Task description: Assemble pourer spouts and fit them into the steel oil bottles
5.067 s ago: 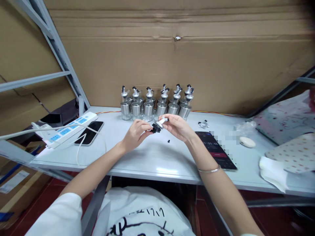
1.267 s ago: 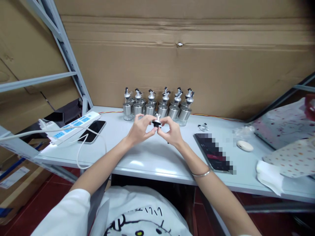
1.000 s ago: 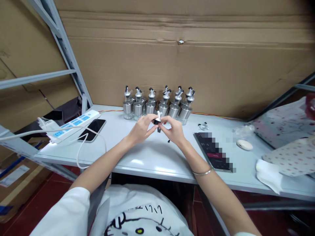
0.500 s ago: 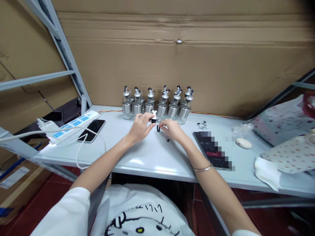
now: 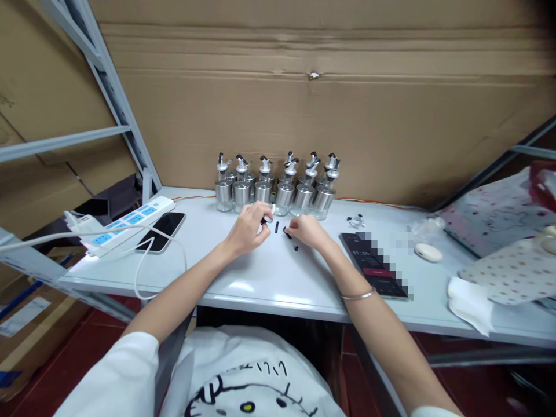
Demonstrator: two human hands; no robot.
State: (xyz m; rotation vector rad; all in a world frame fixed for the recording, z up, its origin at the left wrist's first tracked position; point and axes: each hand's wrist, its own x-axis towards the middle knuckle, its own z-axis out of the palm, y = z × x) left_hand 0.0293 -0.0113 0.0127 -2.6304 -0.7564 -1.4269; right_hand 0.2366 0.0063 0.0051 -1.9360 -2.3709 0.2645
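Observation:
My left hand [image 5: 248,230] is closed around a white-and-black pourer spout [image 5: 268,219], mostly covered by its fingers. Across from it, my right hand [image 5: 307,231] pinches a small black piece [image 5: 286,231] at the tabletop. Between the hands a short black strip [image 5: 277,227] lies on the white table [image 5: 260,272]. Another tiny black part [image 5: 296,248] rests just below my right fingertips. Behind the hands stand several glass-and-steel bottles [image 5: 263,190] in rows, topped with silver pourers that have black tips.
To the left lie a power strip [image 5: 134,219] with white cables and a phone [image 5: 163,230]. A second phone [image 5: 373,266] showing a timer is at the right, near a clear ring-like part [image 5: 357,220], a round white case [image 5: 428,252] and a dotted pouch [image 5: 499,272]. Cardboard [image 5: 304,116] backs the table.
My left hand has turned, and its fingers now cover more of the spout. The black strip now lies on the table, while my right hand has lowered to pinch another black piece.

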